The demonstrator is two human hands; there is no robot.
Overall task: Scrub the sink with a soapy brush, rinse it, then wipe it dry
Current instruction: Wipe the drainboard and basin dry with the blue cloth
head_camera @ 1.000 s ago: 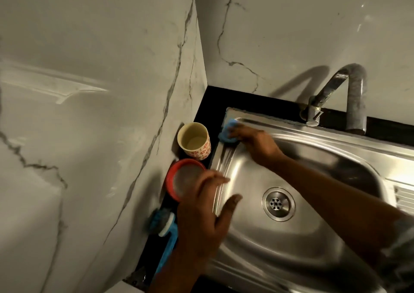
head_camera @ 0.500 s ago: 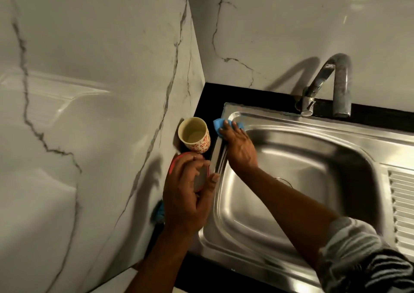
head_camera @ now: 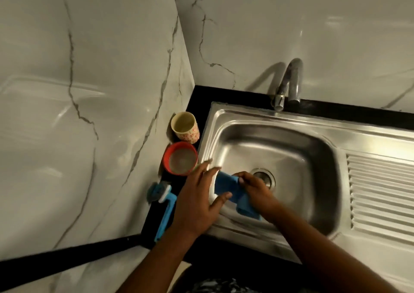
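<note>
Landmark: drain (head_camera: 264, 177), a round perforated steel fitting in the basin floor. The sink (head_camera: 246, 113) is brushed stainless steel, a rounded rectangular basin with a flat rim. No water runs from the tap (head_camera: 289, 84), which is behind the drain. The cloth (head_camera: 226, 188) is blue, soft and folded into a thick strip. It is just left of the drain, above the basin's left slope. Its long axis runs diagonally, from the far end left of the drain to the near end under my right wrist. My right hand (head_camera: 254, 187) is directly in front of the drain, fingers curled and pinching the cloth's middle. My left hand (head_camera: 197, 201) is further left of the drain, over the rim. It is open with fingers straight and spread, the thumb tip at the cloth's near-left edge; I cannot tell whether it presses. So the right hand has the cloth, and the left hand is placed to take its far end. The brush (head_camera: 164, 212), with a blue plastic handle and dark bristle head, lies untouched on the black worktop (head_camera: 199, 95), far left of the drain. A red bowl (head_camera: 180, 158) and a patterned cup (head_camera: 184, 128) stand left and behind. The ribbed draining board (head_camera: 380, 192) is to the right. Judgement: this is the wipe-dry stage, with a refold or regrip likely before the next pass.
</note>
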